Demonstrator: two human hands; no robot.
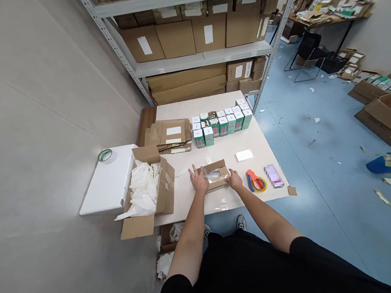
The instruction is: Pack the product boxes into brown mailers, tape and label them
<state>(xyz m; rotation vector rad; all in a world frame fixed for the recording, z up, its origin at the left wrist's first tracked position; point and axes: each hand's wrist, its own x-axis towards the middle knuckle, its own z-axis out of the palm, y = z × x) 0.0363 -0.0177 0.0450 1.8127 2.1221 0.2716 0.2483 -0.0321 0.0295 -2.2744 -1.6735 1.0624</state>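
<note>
A small cardboard box [214, 185] sits near the front of the white table, its top flaps partly raised and something pale visible inside. My left hand [198, 180] is at the box's left end, fingers stretched out and spread, the thumb side touching the cardboard. At the right end, my right hand [235, 179] grips the box's side; its fingertips are partly hidden. Clear tape seems to lie along the box's front edge. Right of the box are an orange tape dispenser [252, 177] and a yellow tape roll [262, 184]. A white card-like pad [244, 155] lies farther back.
Several green-and-white boxes [223, 126] stand at the table's back, beside stacked flattened cartons [172, 132]. On the left, an open carton [165, 188] holds white packing paper [143, 184]. Shelving [202, 60] with cartons rises behind. Cartons and scraps lie on the blue floor [310, 151].
</note>
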